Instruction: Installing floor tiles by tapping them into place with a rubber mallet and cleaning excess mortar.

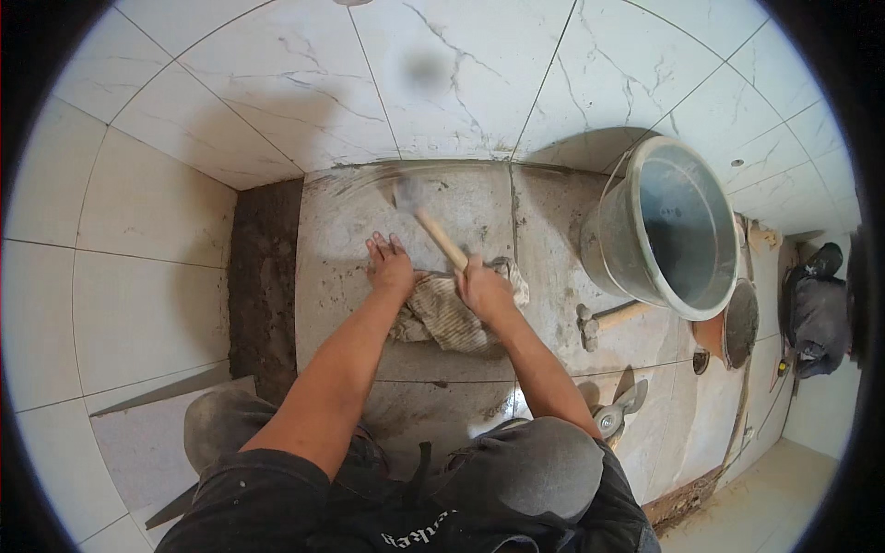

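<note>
The right hand (486, 291) grips the hammer (441, 238), its head towards eleven o'clock; the left hand (391, 270) lies unclenched on the floor tile (337, 226) at twelve o'clock. Best tap lightly, clear of that hand.

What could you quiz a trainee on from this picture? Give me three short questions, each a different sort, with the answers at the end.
1. Multiple choice: what does the right hand grip? A) a sponge B) a wooden-handled tool C) a paintbrush
2. True or false: the grey bucket is to the right of the striped cloth.
3. Open question: how is the left hand placed?

Key:
1. B
2. True
3. It appears to be palm down on the floor tile.
</note>
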### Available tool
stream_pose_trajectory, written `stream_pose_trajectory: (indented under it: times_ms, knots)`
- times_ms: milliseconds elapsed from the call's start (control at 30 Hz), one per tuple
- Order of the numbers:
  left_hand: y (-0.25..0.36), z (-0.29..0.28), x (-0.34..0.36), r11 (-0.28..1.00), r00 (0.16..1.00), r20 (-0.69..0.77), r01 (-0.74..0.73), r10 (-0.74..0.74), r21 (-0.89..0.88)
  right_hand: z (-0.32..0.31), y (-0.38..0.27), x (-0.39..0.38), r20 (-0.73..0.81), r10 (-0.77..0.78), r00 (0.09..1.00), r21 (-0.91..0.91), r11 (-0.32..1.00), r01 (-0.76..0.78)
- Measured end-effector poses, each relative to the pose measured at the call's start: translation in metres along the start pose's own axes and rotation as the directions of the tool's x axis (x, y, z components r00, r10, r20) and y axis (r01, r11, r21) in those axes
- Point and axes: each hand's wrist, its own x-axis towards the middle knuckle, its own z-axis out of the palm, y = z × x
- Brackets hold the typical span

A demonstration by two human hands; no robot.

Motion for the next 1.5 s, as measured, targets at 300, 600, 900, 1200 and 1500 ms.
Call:
stream_pose_trajectory:
  times_ms: [300,600,900,1200,1500]
  knots:
    - [-0.010,0.008,0.000,0.998,0.993,-0.109,-0.039,0.044,0.044,0.003,-0.012,0.006,0.110,0.066,0.992,-0.054,0.997,-0.061]
    - [-0.075,0.029,-0.058,0.982,0.993,0.051,-0.112,0.105,0.152,-0.064,-0.052,-0.024,-0.094,-0.204,0.974,0.360,0.905,0.225]
    - [-0.118,0.033,-0.071,0.946,0.955,-0.053,-0.281,0.293,0.160,-0.016,-0.040,-0.019,-0.356,-0.365,0.860,0.210,0.866,0.455]
    - [-0.119,0.038,-0.082,0.972,0.983,-0.017,-0.180,0.185,0.151,-0.010,-0.048,-0.046,-0.211,-0.314,0.926,0.365,0.853,0.373]
    - [-0.120,0.039,-0.079,0.963,0.981,-0.033,-0.183,0.194,0.198,-0.001,-0.029,-0.044,-0.068,-0.336,0.940,0.135,0.930,0.342]
